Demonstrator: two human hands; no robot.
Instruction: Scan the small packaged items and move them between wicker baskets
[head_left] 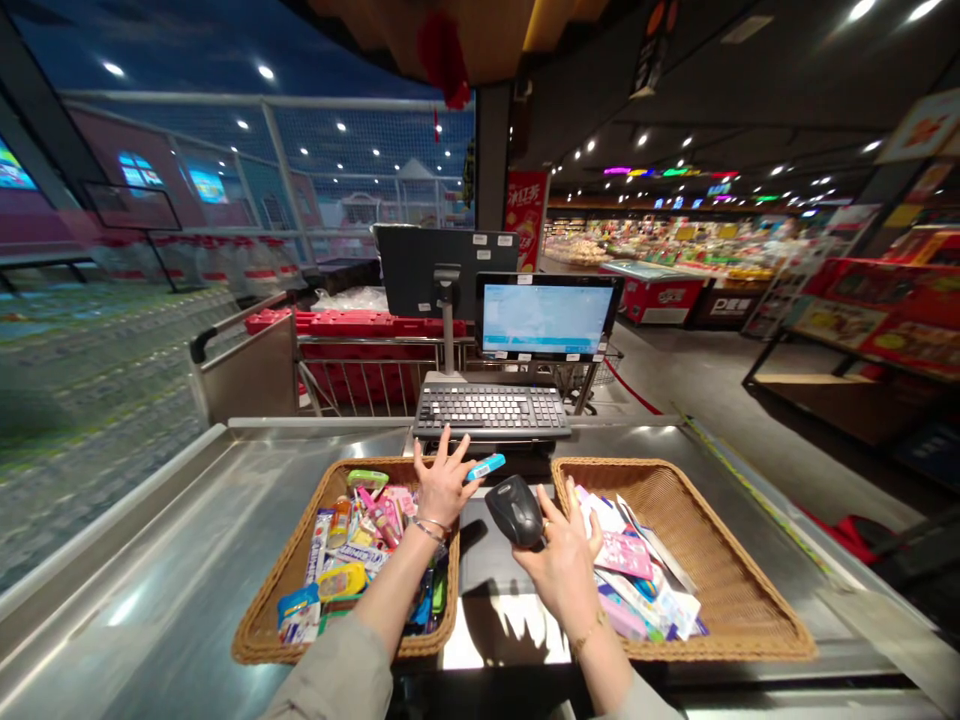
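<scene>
My left hand [444, 488] is over the far right corner of the left wicker basket [259, 625]. It holds a small light-blue packet [487, 465] at the thumb side, its barcode label facing up, while the other fingers are spread. In my right hand [561, 565] is a black handheld barcode scanner [513, 508], its head tipped toward the packet across a short gap. Colourful small packaged goods [360, 545] fill the left basket. Inside the right wicker basket [750, 590], flat packets [630, 555] lie heaped on the left side.
A black keyboard [491, 408] and a lit monitor [547, 315] stand beyond the baskets, beside a second screen's dark back [431, 265]. Both baskets rest on a metal counter [187, 520]. Behind it are a shopping cart [367, 370] and store shelves [877, 310].
</scene>
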